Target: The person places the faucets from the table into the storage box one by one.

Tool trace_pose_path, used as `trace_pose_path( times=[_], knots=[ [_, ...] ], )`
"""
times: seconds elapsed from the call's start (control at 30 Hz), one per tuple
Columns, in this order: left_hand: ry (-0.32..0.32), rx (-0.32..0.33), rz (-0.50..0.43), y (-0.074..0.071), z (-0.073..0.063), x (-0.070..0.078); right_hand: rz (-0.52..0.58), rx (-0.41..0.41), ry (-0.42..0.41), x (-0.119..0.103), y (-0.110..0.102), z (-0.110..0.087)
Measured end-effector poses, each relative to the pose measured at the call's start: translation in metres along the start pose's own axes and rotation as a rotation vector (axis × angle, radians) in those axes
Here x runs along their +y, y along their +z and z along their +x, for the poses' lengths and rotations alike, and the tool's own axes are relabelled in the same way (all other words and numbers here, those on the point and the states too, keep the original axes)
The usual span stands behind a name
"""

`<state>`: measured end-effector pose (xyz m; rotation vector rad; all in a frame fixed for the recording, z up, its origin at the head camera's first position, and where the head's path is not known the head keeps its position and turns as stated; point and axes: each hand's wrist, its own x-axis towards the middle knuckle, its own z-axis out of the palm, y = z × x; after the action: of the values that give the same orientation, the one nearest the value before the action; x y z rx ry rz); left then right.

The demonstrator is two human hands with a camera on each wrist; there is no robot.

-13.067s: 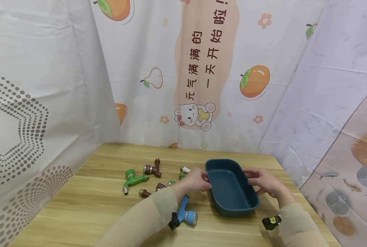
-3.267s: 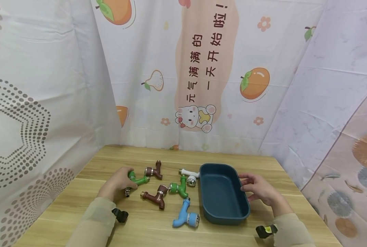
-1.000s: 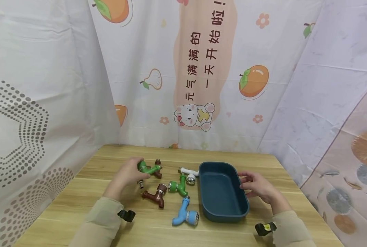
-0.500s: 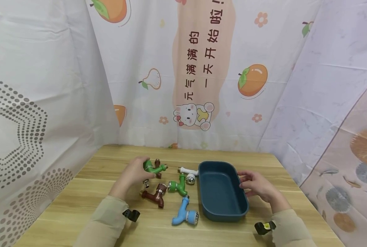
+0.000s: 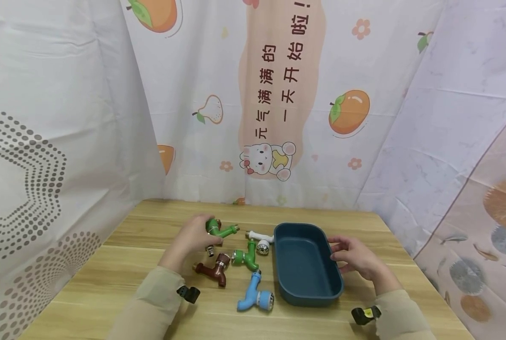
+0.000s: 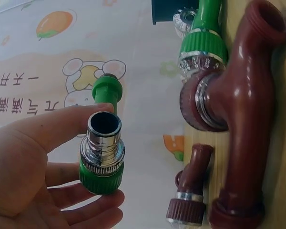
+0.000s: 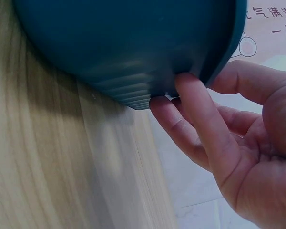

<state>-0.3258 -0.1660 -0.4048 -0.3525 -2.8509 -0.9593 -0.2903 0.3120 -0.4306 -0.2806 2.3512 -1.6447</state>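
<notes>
Green tap (image 6: 103,151), pinched between left fingers (image 6: 102,203)

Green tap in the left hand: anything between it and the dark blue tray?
Yes. The white tap lies between the held green tap and the tray, at the tray's left side; a second green tap lies just nearer the person.

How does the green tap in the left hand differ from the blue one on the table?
The green tap is held in the left hand; the blue tap lies on the table. The green tap has a shiny metal nozzle; the blue tap's spout is plain blue. Both share a branching shape.
</notes>
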Motion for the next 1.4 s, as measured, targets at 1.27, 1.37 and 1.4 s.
trace_pose_path(
  times=[1.27,1.37,1.4],
  knots=[
    [0.083,-0.038,0.047,0.024,0.022,0.042,-0.004,0.004,0.003,0.000,0.000,0.000],
    [0.085,-0.040,0.056,0.024,0.023,0.045,-0.002,0.004,0.006,0.000,0.000,0.000],
    [0.087,-0.041,0.061,0.025,0.023,0.046,-0.002,0.003,0.007,0.000,-0.001,0.000]
  ],
)
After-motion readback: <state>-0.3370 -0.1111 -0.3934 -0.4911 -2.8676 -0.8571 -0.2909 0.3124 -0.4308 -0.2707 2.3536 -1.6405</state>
